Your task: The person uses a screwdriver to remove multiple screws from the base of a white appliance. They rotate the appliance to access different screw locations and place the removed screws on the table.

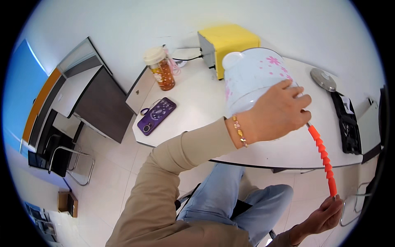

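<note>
A white enamel pot [247, 92] with pink flowers and a rounded white knob-like part lies tilted over the desk. My left hand [279, 109], wearing a beaded bracelet, is closed over its right side with bent fingers; the fingertips are partly hidden. From beside those fingers a metal rod runs down into an orange-red ridged handle [323, 158], which hangs past the desk's front edge. At its lower end my right hand [325, 216] pinches the tip between thumb and fingers. Where the rod meets the pot is hidden by my left hand.
The white desk [193, 111] carries a purple phone [157, 116], a lidded cup of amber drink [161, 70], a yellow box [230, 41] with a cable, a round metal lid [323, 79] and a black case [349, 127]. A chair [66, 158] stands at left.
</note>
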A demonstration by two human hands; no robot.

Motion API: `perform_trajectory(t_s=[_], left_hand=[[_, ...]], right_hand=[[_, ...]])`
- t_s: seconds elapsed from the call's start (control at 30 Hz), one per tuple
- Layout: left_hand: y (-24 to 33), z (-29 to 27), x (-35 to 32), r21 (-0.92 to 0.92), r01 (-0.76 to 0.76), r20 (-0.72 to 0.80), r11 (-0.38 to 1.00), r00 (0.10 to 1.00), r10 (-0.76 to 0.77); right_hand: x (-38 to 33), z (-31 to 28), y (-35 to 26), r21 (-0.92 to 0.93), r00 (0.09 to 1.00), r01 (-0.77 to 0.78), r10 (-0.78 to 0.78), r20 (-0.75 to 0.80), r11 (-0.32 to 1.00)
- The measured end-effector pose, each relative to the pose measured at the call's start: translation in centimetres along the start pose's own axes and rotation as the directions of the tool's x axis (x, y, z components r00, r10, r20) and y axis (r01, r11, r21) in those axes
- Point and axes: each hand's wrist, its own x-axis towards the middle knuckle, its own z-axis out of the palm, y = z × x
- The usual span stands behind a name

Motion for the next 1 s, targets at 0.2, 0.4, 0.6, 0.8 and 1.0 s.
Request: perform_trajectory(t_s=[0.2, 0.4, 0.6, 0.8, 1.0], left_hand=[[0.2, 0.3, -0.2, -0.005, 0.016, -0.023, 1.000, 1.000, -0.016], [0.3, 0.1, -0.1, -0.003, 0.011, 0.002, 1.000, 1.000, -0.011], [0.3, 0.3, -0.2, -0.023, 0.024, -0.007, 0.999, 1.000, -0.025], [0.3, 0.2, -0.2, -0.035, 0.033, -0.028, 0.999, 0.999, -0.034], [0.3, 0.2, -0.4, -0.057, 0.048, -0.014, 0.997, 0.999, -0.049]], right_hand=[[-0.5, 0.4, -0.1, -0.083, 0.978, 0.206, -0.202, 0.044, 0.975], [-0.2, 0.9, -2.2, 0.014, 0.984, 0.117, -0.118, 0.135, 0.993], [-0.1, 1.1, -2.4, -0.036, 0.958, 0.229, -0.219, 0.186, 0.973], [0.1, -0.2, 0.1, 0.043, 0.965, 0.183, -0.187, 0.184, 0.982], [-1.4, 1.6, -2.5, -0.154, 0.984, 0.180, -0.176, 0.037, 0.971]])
